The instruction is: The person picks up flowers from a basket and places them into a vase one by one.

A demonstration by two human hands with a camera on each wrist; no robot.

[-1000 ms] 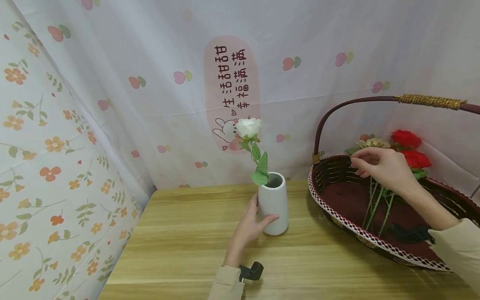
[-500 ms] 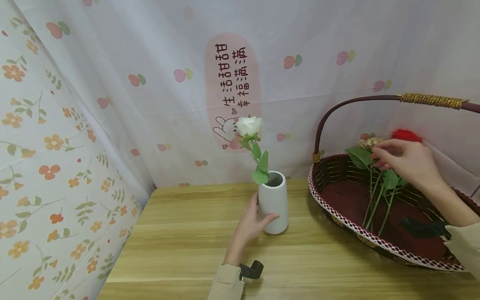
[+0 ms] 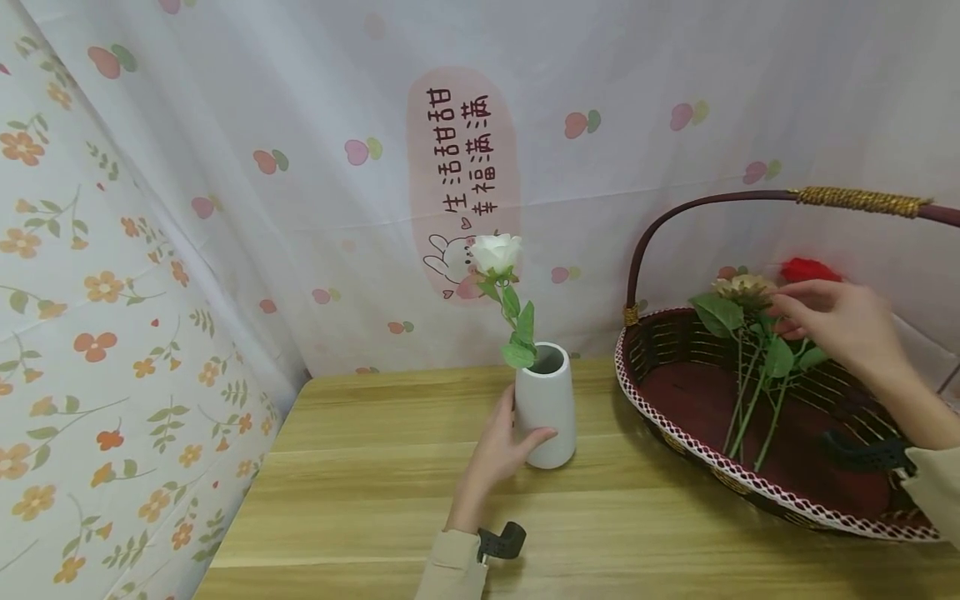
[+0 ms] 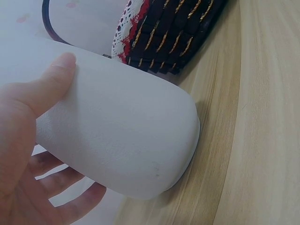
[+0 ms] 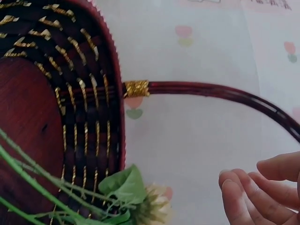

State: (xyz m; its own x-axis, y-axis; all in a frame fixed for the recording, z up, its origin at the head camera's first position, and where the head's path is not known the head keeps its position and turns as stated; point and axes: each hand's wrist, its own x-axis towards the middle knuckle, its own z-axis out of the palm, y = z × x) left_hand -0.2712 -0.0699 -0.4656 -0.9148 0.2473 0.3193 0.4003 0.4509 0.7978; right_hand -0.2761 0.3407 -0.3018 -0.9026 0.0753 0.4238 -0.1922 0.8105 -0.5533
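Note:
My left hand (image 3: 498, 446) grips a white vase (image 3: 551, 417) standing on the wooden table, its thumb across the front and fingers round the far side. In the left wrist view the vase (image 4: 122, 122) fills the middle, beside the thumb. A white rose (image 3: 495, 254) with green leaves leans left out of the vase mouth. My right hand (image 3: 843, 321) is over the basket, fingertips right beside a cream flower (image 3: 742, 287) and in front of a red flower (image 3: 808, 269). In the right wrist view the right hand's (image 5: 258, 194) thumb and fingers are loosely bent and apart, with nothing between them.
The dark woven basket (image 3: 690, 447) with white lace trim stands right of the vase. Its tall handle (image 3: 712, 200) arches over the back. Green stems (image 3: 772, 429) slant down to the basket floor. A printed curtain (image 3: 300, 267) hangs behind the table (image 3: 360, 492).
My right hand has moved rightward, from in front of the cream flower to its right side, uncovering leaves and hiding one red flower. The left hand and vase have stayed in place.

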